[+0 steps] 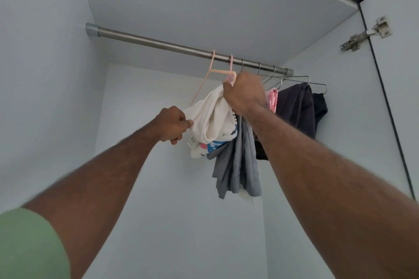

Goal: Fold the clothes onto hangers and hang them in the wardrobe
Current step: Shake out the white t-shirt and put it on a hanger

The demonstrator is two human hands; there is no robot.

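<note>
A white garment (210,118) with a blue and pink print hangs on a peach plastic hanger (212,70) hooked over the metal wardrobe rail (158,43). My left hand (173,123) pinches the garment's left edge. My right hand (243,94) grips the top of the garment at a pink hanger (230,68) that is also hooked on the rail. A grey garment (235,165) hangs below my right wrist. Further right, metal hangers (294,79) carry a pink checked item (272,98) and dark clothes (299,108).
The wardrobe's pale side wall (45,75) stands on the left, its back wall (158,188) behind the clothes. The open door (399,97) with a metal hinge (365,34) is on the right. The rail's left half carries no hangers.
</note>
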